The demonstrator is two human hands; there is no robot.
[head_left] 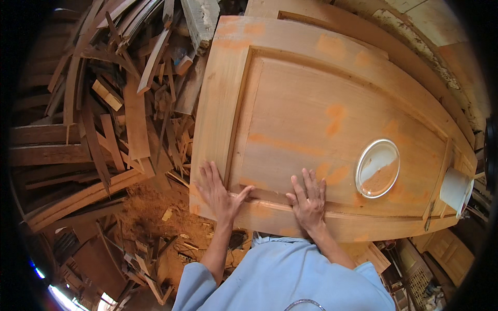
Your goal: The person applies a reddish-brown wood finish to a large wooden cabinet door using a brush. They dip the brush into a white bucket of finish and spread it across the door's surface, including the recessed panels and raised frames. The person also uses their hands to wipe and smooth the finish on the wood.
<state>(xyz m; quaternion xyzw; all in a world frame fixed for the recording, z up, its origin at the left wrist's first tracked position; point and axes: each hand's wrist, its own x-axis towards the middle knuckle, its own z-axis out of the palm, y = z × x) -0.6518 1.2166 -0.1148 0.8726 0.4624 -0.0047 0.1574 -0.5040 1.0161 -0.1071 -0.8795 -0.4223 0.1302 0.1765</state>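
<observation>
A panelled wooden door (pixel 301 109) with orange smears lies in front of me. My left hand (pixel 220 199) rests on its near left corner, fingers spread and thumb stretched to the right along the inner moulding. On the near frame edge lies my right hand (pixel 309 205), its fingers extended toward the recessed panel. Neither hand holds anything. To the right of my right hand, on the panel, sits a round clear-rimmed tub or lid (pixel 377 168), partly covered with an orange-brown substance. A white bucket-like container (pixel 455 193) stands at the door's right end.
Scrap wood strips (pixel 132 114) are heaped to the left. Sawdust and offcuts cover the floor (pixel 168 217) at lower left. Another wooden panel (pixel 332 23) lies beyond the door. A thin tool (pixel 428 217) rests near the door's right end. More panelled wood (pixel 448 254) stands at lower right.
</observation>
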